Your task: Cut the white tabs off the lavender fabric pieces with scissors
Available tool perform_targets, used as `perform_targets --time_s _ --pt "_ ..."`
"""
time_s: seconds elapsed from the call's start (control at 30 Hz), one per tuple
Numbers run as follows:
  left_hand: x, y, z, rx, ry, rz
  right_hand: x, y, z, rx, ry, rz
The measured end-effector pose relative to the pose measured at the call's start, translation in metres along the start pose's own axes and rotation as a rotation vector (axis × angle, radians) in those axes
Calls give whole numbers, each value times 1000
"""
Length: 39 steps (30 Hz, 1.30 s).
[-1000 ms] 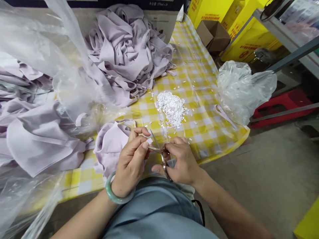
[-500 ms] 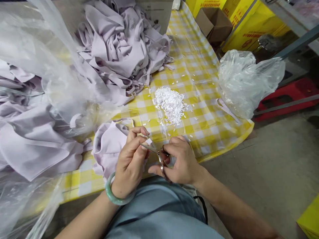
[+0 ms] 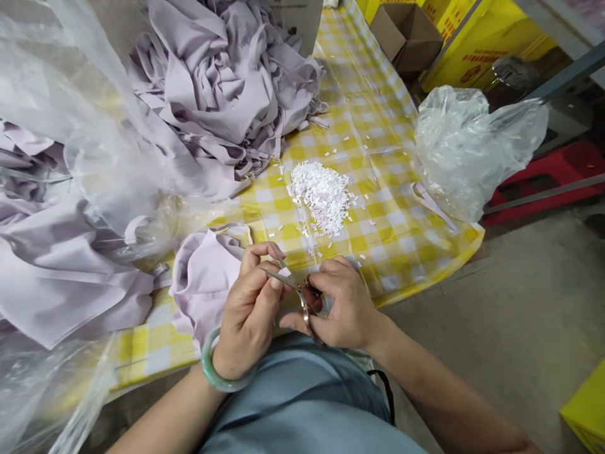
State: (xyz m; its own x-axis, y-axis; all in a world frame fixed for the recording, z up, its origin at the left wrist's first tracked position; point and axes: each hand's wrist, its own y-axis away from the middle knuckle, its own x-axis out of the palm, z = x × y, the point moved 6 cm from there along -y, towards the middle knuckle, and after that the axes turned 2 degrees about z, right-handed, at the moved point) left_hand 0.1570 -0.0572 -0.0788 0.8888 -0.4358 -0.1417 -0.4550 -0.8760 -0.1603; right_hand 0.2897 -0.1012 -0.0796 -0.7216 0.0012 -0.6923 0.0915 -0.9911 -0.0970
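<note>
Left hand pinches small white tab, right hand grips scissors, blades apart; lilac garment looks light, limp, likely best held by its edge.

apparent garment workshop, scissors in right hand, lilac fabric heap beyond left hand, white snippets piled ahead of both hands, yellow printed packaging far beyond right hand

Shiny metal scissors, matt cloth.

Illegible red lettering on yellow packaging
</note>
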Motion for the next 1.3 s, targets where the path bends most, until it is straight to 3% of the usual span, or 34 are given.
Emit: perform_targets --time_s 0.33,0.6,0.8,0.9,1.07,1.17,1.3 --pt "6 -3 -1 13 -54 37 -4 3 -5 30 21 -21" --pt "19 -13 2 50 -121 99 -11 14 -18 88 165 -95" --pt "20 -12 9 -32 -2 98 -15 18 -35 282 -151 -59" --pt "13 -7 3 -48 24 140 -20 13 -33 250 -301 -74" --pt "-6 11 -11 -64 35 272 -6 -27 -25 176 -255 -106" --pt "-15 22 -12 -71 -1 287 20 -72 -15 133 -163 -102" --pt "-20 33 -8 -62 -54 379 58 -124 2 -33 -1 -15"
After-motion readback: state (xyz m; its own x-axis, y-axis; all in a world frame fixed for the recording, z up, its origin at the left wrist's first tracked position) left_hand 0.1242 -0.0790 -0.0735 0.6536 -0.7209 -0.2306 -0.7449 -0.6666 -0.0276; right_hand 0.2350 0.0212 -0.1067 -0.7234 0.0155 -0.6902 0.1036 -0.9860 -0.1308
